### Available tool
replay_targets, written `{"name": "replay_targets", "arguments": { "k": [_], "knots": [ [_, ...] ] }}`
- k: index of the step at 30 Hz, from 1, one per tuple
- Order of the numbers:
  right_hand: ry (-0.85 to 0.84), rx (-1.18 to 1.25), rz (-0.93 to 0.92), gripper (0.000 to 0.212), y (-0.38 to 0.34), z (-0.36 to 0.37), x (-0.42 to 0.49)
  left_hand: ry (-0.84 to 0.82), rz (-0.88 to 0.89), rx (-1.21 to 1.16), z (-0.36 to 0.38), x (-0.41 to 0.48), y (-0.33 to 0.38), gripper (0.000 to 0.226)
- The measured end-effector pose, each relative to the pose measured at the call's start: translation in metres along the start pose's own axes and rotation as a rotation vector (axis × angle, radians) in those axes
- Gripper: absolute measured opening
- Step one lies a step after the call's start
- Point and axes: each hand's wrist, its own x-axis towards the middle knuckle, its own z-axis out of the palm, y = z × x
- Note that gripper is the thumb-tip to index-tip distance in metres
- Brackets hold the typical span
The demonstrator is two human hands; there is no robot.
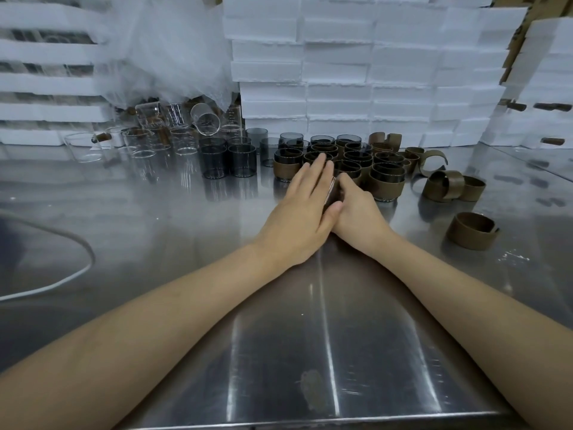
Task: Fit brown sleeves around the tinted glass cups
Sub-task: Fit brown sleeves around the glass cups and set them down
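Note:
Both hands meet at the table's middle around one tinted cup [331, 193], of which only a thin sliver with a brown edge shows between them. My left hand [302, 209] lies flat against its left side with straight fingers. My right hand [356, 212] curls round its right side. Just behind them stands a cluster of tinted cups wearing brown sleeves [387, 184]. Bare tinted cups [242, 159] stand to the left of that cluster. Loose brown sleeves [452, 184] lie to the right, and one more sleeve [471, 231] lies nearer.
The steel table [186, 212] reflects light. Clear glasses [139, 144] crowd the back left under a plastic bag [173, 57]. Stacked white foam boxes [372, 72] wall the back. A white cable [62, 280] curves at the left.

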Motion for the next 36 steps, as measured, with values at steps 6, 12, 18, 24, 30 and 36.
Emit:
{"name": "replay_targets", "arguments": {
  "k": [6, 12, 18, 24, 30, 36],
  "knots": [
    [-0.086, 0.039, -0.081, 0.046, -0.008, -0.001, -0.008, 0.02, -0.322, -0.323, -0.001, 0.004, -0.002, 0.089],
    [-0.171, 0.175, 0.013, 0.062, -0.01, -0.003, -0.005, -0.148, -0.565, -1.227, -0.011, 0.01, -0.018, 0.059],
    [-0.334, 0.505, 0.083, 0.056, -0.014, -0.01, -0.003, -0.184, -0.479, -1.328, -0.009, 0.008, -0.013, 0.1],
    [-0.37, 0.279, 0.107, 0.054, -0.024, -0.016, -0.004, -0.078, -0.418, -1.375, -0.006, 0.006, -0.014, 0.099],
    [-0.21, -0.803, 0.028, 0.052, -0.028, -0.046, 0.003, 0.032, -0.551, -1.331, -0.001, 0.011, -0.014, 0.065],
    [-0.185, -1.079, 0.518, 0.045, -0.023, -0.076, 0.001, 0.042, -0.56, -1.277, -0.001, 0.011, -0.015, 0.078]
  ]
}}
